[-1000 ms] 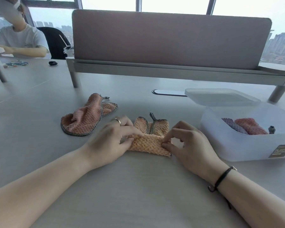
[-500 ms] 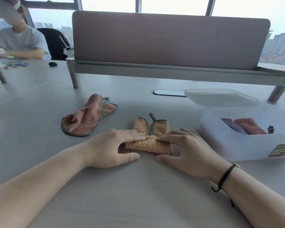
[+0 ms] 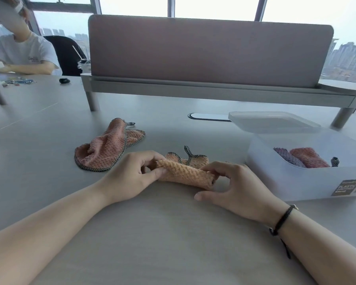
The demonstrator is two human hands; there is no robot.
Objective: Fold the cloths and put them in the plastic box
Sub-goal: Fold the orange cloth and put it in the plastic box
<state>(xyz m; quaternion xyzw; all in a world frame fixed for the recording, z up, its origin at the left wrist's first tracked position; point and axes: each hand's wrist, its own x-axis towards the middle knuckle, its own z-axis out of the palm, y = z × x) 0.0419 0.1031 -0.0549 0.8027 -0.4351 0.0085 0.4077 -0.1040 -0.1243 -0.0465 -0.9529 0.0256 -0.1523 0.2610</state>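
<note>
An orange waffle cloth [image 3: 185, 173] with a checked black edge lies on the table in front of me, its near part rolled into a thick fold. My left hand [image 3: 132, 175] pinches the fold's left end. The right end is held by the curled fingers of my right hand [image 3: 234, 186]. A second, pinker cloth [image 3: 105, 149] lies crumpled to the left, untouched. The translucent plastic box [image 3: 308, 182] stands at the right, open, holding a purple cloth [image 3: 286, 159] and a pink-orange folded cloth [image 3: 308, 159].
The box's lid [image 3: 271, 122] lies just behind the box. A desk divider on a raised shelf [image 3: 210, 52] runs across the back. A cable slot [image 3: 208, 117] is set in the table. Another person [image 3: 23, 50] sits at the far left.
My hands went from pressing flat on the fold to gripping its two ends, and the near edge of the orange cloth has lifted and rolled over away from me.
</note>
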